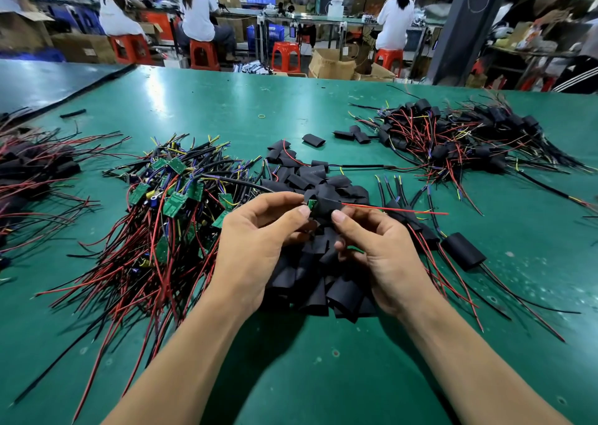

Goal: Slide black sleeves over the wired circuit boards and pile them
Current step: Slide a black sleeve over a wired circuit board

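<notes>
Work is partly done: my left hand pinches a green circuit board, my right hand grips the black sleeve half over it. A sleeved pile lies far right; many bare boards wait left.

Green desk; green circuit boards with red, black, yellow and blue wires; black sleeves; orange-red stools behind.

Left grip and right grip meet, fingers curled, thumbs pinching.
</notes>
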Demonstrator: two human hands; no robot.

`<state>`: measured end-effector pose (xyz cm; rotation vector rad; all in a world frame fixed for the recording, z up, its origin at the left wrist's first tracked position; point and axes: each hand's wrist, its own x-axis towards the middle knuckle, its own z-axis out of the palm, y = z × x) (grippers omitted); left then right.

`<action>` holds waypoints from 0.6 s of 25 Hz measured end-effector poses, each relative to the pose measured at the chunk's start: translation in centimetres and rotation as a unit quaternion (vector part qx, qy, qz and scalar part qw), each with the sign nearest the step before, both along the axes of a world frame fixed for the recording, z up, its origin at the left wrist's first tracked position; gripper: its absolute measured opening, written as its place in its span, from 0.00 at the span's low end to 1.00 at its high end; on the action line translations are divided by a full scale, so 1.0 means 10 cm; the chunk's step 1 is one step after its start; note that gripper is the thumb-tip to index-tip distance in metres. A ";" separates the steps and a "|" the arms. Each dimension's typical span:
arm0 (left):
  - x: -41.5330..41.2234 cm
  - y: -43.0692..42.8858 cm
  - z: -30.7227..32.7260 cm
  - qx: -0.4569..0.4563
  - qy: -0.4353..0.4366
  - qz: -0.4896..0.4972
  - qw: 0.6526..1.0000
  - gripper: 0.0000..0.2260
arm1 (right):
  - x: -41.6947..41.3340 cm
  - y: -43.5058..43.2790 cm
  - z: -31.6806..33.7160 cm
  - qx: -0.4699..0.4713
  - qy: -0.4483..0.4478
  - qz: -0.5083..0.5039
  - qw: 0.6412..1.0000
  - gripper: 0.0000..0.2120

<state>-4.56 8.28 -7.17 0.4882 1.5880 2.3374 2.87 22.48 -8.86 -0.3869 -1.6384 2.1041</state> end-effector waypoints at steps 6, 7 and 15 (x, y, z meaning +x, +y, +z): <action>0.02 0.03 -0.03 -0.047 0.000 0.015 0.999 0.05 | -0.02 0.02 -0.03 0.045 0.018 0.000 0.999 0.02; 0.01 0.02 -0.04 -0.049 -0.005 0.021 0.999 0.04 | -0.02 0.02 -0.05 0.057 0.021 -0.003 0.998 0.02; 0.01 0.04 -0.01 -0.024 -0.055 0.016 0.998 0.04 | -0.01 0.01 -0.06 0.080 0.016 -0.026 0.996 0.07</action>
